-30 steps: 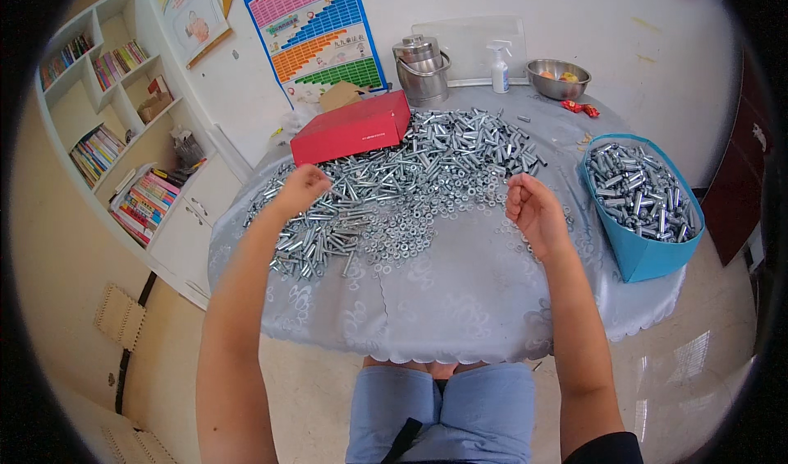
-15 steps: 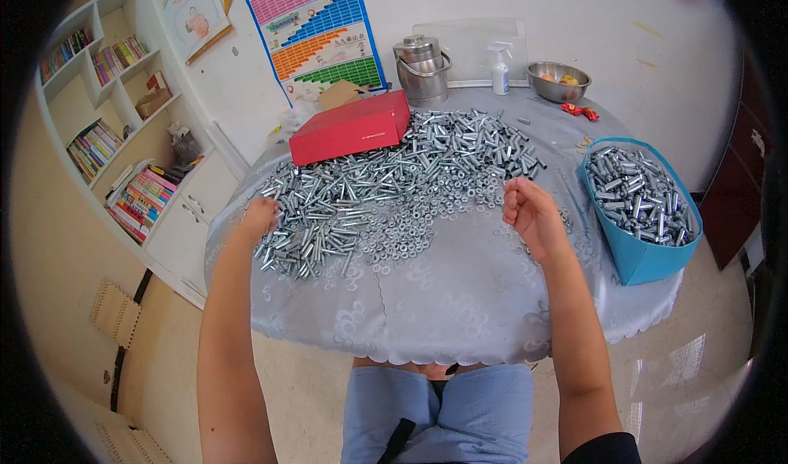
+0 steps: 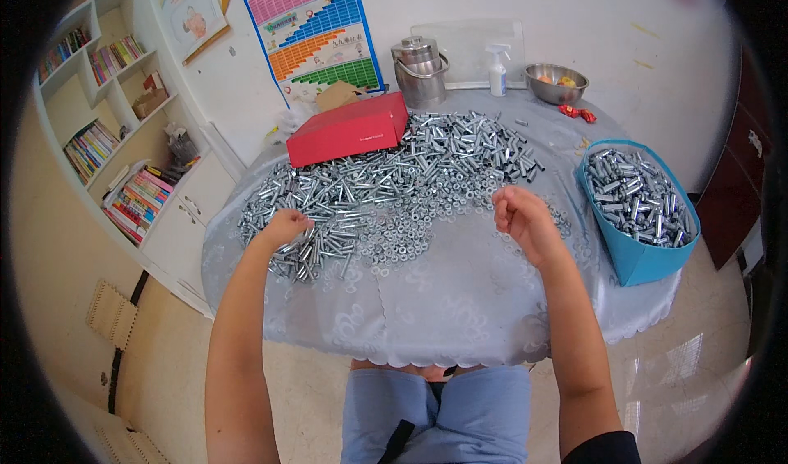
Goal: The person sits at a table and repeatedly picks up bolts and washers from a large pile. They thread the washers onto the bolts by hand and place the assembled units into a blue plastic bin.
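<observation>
My left hand (image 3: 284, 227) is over the left end of a heap of silver bolts (image 3: 320, 250), its fingertips pinched together; whether a small part is between them is too small to tell. On the right, my right hand (image 3: 524, 222) hovers with curled fingers beside a spread of small washers and nuts (image 3: 402, 238). What those fingers hold, if anything, is hidden. Behind the washers lie many short metal sleeves (image 3: 476, 140), heaped toward the back of the table.
A grey patterned cloth (image 3: 427, 308) covers the round table. At right stands a blue bin (image 3: 657, 260) full of metal sleeves. A red box (image 3: 349, 134) rests at the heap's back. Behind are a steel pot (image 3: 420, 74), a spray bottle (image 3: 497, 71) and a steel bowl (image 3: 552, 93).
My left hand has moved right and slightly nearer over the bolts. My right hand has shifted a little left and nearer, with its fingers still curled.
</observation>
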A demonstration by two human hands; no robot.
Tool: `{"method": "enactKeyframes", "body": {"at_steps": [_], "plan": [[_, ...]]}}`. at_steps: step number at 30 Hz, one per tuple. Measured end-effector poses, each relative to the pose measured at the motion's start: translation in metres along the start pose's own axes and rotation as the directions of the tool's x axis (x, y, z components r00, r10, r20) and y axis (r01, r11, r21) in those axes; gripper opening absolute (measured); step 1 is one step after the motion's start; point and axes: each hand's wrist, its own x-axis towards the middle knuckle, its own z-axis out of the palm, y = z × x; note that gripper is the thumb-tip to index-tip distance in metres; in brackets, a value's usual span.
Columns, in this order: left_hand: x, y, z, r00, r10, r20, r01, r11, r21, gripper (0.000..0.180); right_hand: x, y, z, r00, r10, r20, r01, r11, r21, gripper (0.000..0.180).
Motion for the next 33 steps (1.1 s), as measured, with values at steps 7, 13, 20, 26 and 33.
{"method": "enactKeyframes", "body": {"at_steps": [7,13,20,26,33], "plan": [[-0.021,0.147,0.045,0.971,0.172,0.163,-0.084,0.894,-0.441,0.022,0.001,0.011,0.001,0.998,0.055,-0.023,-0.059,0.947,-0.316,0.026],[-0.059,0.216,0.144,0.854,0.423,0.304,0.071,0.483,-0.873,0.018,0.001,0.017,0.006,0.998,0.04,0.042,-0.021,0.926,-0.377,0.031],[-0.07,0.205,0.18,0.836,0.472,0.279,0.207,0.201,-0.958,0.016,0.001,0.02,0.007,0.999,0.029,0.041,-0.006,0.882,-0.472,0.033],[-0.053,0.191,0.179,0.87,0.448,0.207,0.266,-0.072,-0.961,0.025,0.003,0.022,0.003,1.0,-0.002,0.01,0.007,0.848,-0.53,0.032],[-0.051,0.191,0.185,0.926,0.37,0.075,0.141,-0.154,-0.978,0.024,0.004,0.03,0.008,0.998,-0.007,-0.057,-0.02,0.886,-0.464,0.03]]}}
